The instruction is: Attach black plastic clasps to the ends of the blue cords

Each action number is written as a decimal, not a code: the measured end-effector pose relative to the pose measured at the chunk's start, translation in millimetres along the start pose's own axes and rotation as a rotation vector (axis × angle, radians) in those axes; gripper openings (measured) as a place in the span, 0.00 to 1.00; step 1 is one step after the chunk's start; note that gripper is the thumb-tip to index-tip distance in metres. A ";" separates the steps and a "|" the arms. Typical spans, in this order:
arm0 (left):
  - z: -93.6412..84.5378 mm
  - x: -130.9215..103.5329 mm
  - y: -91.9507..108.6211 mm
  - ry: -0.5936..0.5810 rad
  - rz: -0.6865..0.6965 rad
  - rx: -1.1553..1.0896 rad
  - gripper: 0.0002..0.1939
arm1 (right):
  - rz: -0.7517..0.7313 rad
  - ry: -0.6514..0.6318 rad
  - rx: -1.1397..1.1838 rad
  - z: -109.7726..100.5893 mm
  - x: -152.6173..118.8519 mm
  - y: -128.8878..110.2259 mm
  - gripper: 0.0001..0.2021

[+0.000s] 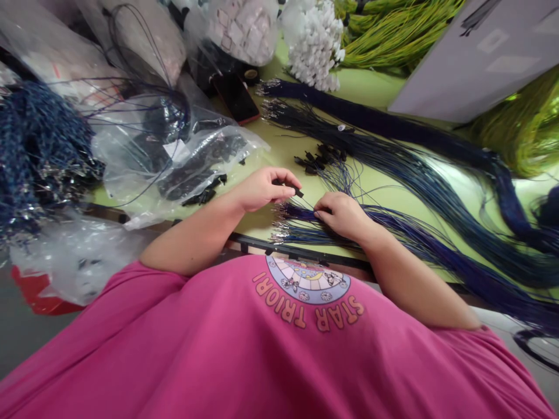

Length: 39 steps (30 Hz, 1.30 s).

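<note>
left hand [271, 189] has a small black connector [299, 192] pinched between thumb and fingers, over the table [279, 150]. right hand [344, 214] is closed at the fingertips, looks like on a thin wire [308, 202] between the hands; exact grip hidden. wire bundle [386, 216] lies under the right hand, metal tips [279, 231] pointing left.

connector should be light, stiff, maybe slippery: hold it by the body sides. wire likely light and floppy, would buckle if held far back: grip close behind its end. metal tips probably bend easily.
</note>
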<state>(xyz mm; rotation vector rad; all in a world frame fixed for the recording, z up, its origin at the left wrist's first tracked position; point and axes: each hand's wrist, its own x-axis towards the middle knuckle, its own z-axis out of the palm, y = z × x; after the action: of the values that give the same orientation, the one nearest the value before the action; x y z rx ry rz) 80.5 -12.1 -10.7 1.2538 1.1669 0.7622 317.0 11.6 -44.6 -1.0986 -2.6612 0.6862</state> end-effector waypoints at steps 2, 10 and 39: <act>-1.1 0.7 -1.9 -0.007 0.009 -0.044 0.08 | 0.016 0.036 0.031 1.1 -0.2 0.3 0.07; -2.6 0.1 -1.0 -0.027 0.005 -0.115 0.07 | 0.205 0.109 0.044 -4.3 -4.8 -9.1 0.10; 4.2 1.0 -7.5 -0.053 -0.070 -0.157 0.11 | 0.144 0.383 0.064 -11.6 -18.0 -20.0 0.11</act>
<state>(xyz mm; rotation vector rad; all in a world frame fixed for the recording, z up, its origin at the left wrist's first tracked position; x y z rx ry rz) 83.6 -14.0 -18.6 1.0910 1.0815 0.7492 321.3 -9.4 -24.7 -1.2682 -2.2417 0.5175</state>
